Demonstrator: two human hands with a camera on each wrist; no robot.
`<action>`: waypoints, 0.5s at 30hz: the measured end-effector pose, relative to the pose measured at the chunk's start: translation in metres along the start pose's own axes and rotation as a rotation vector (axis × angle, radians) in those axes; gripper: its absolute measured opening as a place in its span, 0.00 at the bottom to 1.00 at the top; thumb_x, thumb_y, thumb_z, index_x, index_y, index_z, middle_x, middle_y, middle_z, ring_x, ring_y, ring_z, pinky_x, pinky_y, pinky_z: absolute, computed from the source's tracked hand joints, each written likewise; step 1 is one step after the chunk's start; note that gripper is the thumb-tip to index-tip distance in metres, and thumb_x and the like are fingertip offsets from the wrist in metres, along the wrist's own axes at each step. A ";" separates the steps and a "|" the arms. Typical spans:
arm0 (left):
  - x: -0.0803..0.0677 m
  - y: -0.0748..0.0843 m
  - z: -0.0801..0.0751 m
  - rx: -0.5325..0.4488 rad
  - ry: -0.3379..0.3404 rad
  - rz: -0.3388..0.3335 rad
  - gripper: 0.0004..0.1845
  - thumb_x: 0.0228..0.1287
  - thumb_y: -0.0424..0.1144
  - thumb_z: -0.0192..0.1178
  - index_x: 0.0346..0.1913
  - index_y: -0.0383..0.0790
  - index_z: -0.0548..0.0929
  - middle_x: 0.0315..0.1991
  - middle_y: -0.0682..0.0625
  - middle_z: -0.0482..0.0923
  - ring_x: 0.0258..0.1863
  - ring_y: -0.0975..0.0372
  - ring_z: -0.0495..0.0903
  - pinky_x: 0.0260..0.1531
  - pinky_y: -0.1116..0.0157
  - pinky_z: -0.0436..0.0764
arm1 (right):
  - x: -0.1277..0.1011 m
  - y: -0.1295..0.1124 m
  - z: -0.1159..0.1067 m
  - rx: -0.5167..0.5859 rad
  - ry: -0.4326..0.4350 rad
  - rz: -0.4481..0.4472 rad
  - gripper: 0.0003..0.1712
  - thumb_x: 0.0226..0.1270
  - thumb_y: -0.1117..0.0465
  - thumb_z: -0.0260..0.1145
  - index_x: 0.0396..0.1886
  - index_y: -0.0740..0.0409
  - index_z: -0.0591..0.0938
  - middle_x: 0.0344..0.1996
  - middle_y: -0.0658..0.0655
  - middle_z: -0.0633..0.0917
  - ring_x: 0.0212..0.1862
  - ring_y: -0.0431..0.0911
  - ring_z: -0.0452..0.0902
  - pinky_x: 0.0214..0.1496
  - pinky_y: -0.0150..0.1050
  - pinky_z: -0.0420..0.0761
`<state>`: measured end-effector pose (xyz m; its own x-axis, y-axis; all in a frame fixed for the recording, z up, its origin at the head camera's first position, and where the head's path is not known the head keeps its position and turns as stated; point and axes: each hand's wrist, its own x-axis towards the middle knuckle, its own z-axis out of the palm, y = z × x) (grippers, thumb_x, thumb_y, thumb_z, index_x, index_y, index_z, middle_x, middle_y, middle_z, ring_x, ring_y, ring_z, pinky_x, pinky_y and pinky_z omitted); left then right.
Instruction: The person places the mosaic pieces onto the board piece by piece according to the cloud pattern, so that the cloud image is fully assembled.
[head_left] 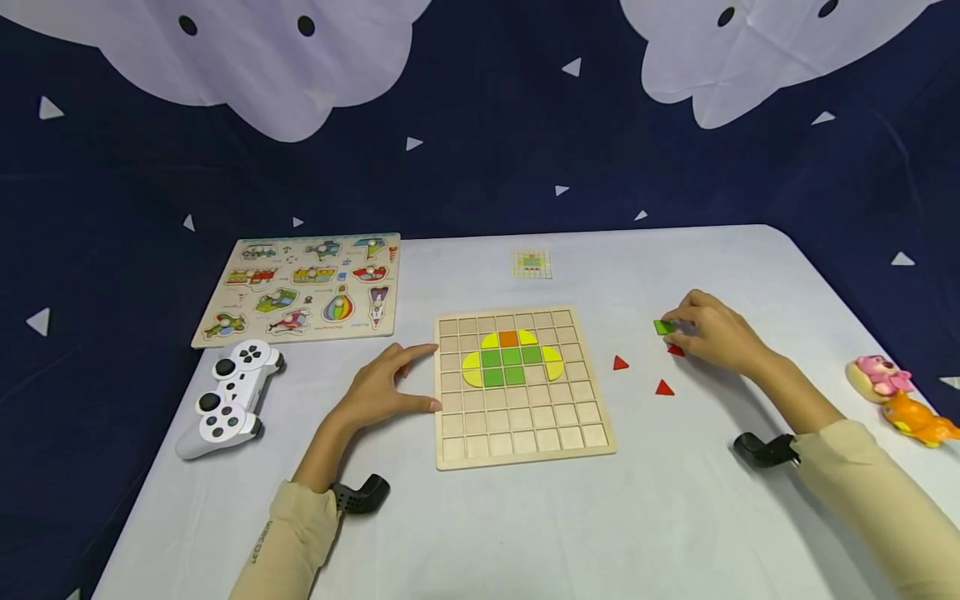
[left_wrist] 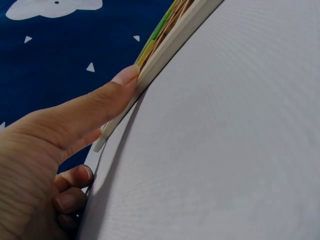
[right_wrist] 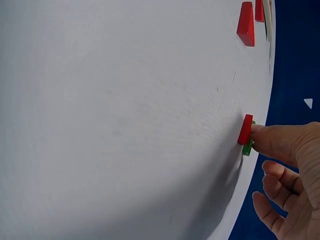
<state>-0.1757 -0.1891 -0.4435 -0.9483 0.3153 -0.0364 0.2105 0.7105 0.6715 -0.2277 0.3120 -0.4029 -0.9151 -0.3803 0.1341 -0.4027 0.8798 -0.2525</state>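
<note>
A square wooden grid board point(head_left: 487, 425) lies mid-table, with green, yellow and orange pieces set in some of its cells. At its left edge, my left hand point(head_left: 378, 385) has thumb and index finger spread apart, their tips touching the rim; in the left wrist view the thumb point(left_wrist: 97, 102) rests against the board's side. Right of the board, my right hand point(head_left: 712, 333) pinches a green square piece point(head_left: 663, 327) close over the table. A red triangle piece point(head_left: 677, 351) lies just by the thumb, partly covered by the hand in the head view.
Two more red triangles point(head_left: 620, 362) lie right of the board. Behind it is a small pattern card point(head_left: 532, 264). A vehicle puzzle board point(head_left: 322, 287) and a white game controller point(head_left: 234, 400) occupy the left; pink point(head_left: 883, 375) and orange toys point(head_left: 921, 418) sit at the right edge.
</note>
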 end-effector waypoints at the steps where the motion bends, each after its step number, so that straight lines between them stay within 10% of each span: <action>1: 0.000 0.000 0.000 0.001 -0.001 -0.001 0.48 0.41 0.58 0.79 0.70 0.54 0.73 0.34 0.50 0.62 0.32 0.59 0.63 0.35 0.60 0.62 | 0.000 0.000 0.000 -0.002 -0.003 0.001 0.17 0.58 0.64 0.74 0.47 0.67 0.87 0.38 0.58 0.77 0.39 0.49 0.71 0.37 0.46 0.73; 15: 0.000 0.000 -0.001 0.005 0.005 0.016 0.48 0.42 0.57 0.79 0.70 0.53 0.73 0.34 0.51 0.62 0.32 0.60 0.63 0.35 0.61 0.62 | 0.010 0.001 -0.009 -0.048 -0.085 -0.021 0.16 0.55 0.62 0.77 0.42 0.66 0.88 0.37 0.57 0.78 0.39 0.49 0.72 0.37 0.45 0.73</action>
<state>-0.1760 -0.1895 -0.4433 -0.9461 0.3232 -0.0222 0.2265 0.7089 0.6680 -0.2371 0.3119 -0.3937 -0.9059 -0.4198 0.0566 -0.4221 0.8833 -0.2039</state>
